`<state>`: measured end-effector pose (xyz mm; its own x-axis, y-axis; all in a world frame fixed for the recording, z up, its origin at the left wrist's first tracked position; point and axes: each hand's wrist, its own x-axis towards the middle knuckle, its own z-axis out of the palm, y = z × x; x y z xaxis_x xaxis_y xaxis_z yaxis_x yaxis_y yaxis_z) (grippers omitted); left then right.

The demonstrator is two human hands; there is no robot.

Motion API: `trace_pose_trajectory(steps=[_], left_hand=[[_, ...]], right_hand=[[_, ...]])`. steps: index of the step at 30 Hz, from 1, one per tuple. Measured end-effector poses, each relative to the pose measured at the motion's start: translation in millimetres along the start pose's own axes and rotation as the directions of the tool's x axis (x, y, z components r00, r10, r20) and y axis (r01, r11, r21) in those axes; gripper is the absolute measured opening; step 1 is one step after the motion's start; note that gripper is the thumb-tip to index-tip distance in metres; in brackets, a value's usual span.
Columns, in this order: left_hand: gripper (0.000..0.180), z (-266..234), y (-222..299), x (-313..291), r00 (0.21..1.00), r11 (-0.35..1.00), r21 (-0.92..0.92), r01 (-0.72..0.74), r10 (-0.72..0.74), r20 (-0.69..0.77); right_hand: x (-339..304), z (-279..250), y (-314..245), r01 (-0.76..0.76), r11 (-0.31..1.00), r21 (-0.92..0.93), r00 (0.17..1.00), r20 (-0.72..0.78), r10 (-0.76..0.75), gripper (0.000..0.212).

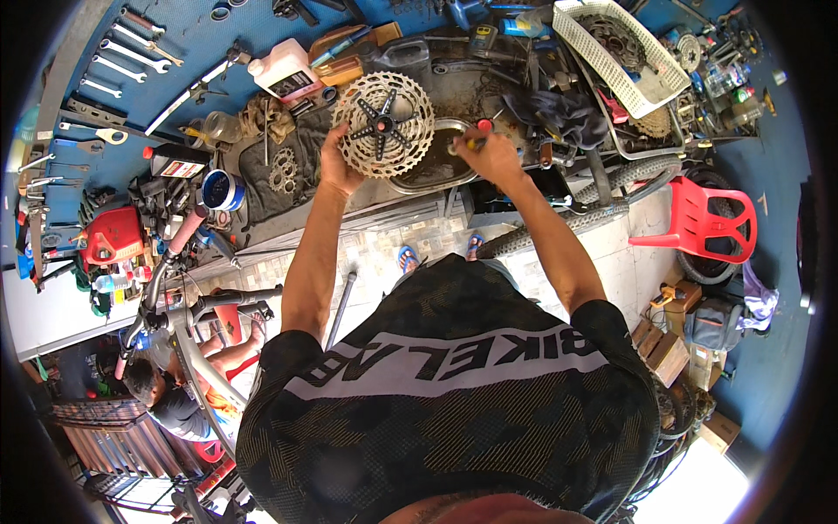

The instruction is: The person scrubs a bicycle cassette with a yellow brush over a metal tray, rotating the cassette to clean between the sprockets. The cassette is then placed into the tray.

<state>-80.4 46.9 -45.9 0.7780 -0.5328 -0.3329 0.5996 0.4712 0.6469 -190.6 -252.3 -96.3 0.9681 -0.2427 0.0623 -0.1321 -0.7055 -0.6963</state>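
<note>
A large bicycle cassette (412, 140) with a black spider at its centre is held up over the workbench. My left hand (339, 164) grips its left edge, fingers partly hidden behind the sprockets. Right of it, my right hand (496, 159) is closed round a small tool (474, 142) with yellow and red parts; I cannot make out its working end. That hand is above the right side of an oval metal tray (454, 182) with dark, dirty liquid in it. The cassette covers the tray's left part. Smaller sprockets (284, 170) lie on a dark mat left of my left hand.
Behind the cassette stand a pink-and-white jug (284, 72) and dark bottles. A blue tub (222, 190) sits at the bench's left end, a white basket (646, 96) at the far right. A bicycle handlebar (155, 284) stands left, near a seated person (179, 402); a red chair (711, 220) is right.
</note>
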Motion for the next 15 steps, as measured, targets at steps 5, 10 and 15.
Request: trace_pose_trajectory(steps=[5,10,15], left_hand=[[0.055,17,-27,5,0.997,1.000,0.015,-0.008,0.009,-0.083],[0.048,18,-32,14,0.998,0.998,0.066,0.002,0.002,-0.060],[0.050,24,-39,4,0.993,0.996,0.068,-0.049,0.056,-0.104]], right_hand=[[22,15,-69,-0.425,0.508,0.750,0.886,0.227,0.405,0.032],[30,33,-53,0.087,0.996,-0.015,0.989,-0.115,-0.089,0.057],[36,28,-50,-0.391,0.821,0.416,0.921,0.183,0.345,0.064]])
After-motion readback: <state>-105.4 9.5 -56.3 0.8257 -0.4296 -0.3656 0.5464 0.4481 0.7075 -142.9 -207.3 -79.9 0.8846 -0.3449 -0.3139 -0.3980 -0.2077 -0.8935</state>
